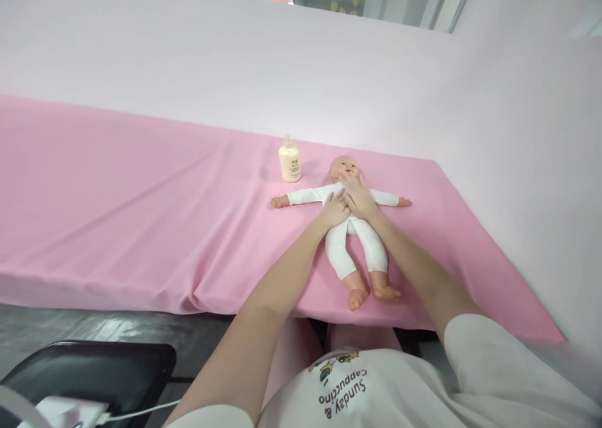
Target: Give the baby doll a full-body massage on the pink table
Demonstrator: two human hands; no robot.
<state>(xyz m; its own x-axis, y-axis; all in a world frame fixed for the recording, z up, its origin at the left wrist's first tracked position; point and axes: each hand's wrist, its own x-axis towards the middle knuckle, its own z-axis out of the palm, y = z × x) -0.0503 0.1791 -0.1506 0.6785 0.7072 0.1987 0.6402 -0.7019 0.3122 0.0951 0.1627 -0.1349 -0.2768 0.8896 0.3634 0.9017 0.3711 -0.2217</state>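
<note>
A baby doll [374, 252] with a white cloth body lies on its back on the pink sheet, arms spread wide and feet toward me. My left hand [335, 209] rests on the doll's chest with its fingers stretched out. Beside it, touching or nearly so, my right hand [357, 196] lies on the chest too, its spread fingers reaching up toward the doll's chin. Neither hand grips anything. The middle of the doll's torso is covered by my hands. A bottle of pale yellow lotion [290, 160] stands upright beyond the doll's outstretched arm, left of its head.
The table [117, 208] is draped in a pink sheet and runs along a white wall [197, 58], with another wall at right. A black chair [136, 365] at lower left carries a white device with a white cable [145, 409]. A window is above.
</note>
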